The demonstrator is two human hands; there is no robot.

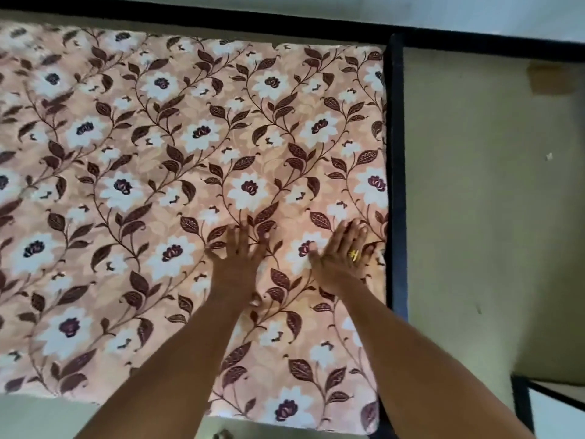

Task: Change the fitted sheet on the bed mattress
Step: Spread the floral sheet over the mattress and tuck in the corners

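A peach fitted sheet (177, 172) printed with white flowers and dark brown leaves lies flat over the mattress and fills most of the view. My left hand (239, 258) presses flat on the sheet with its fingers spread. My right hand (342, 251), which wears a gold ring, lies flat on the sheet too, near the mattress's right edge. Both arms reach in from the bottom of the view. Neither hand holds anything.
A dark bed frame (397, 172) runs along the right side and the far end of the mattress. To the right lies pale floor (490, 217). A dark-edged object (544, 407) shows at the bottom right corner.
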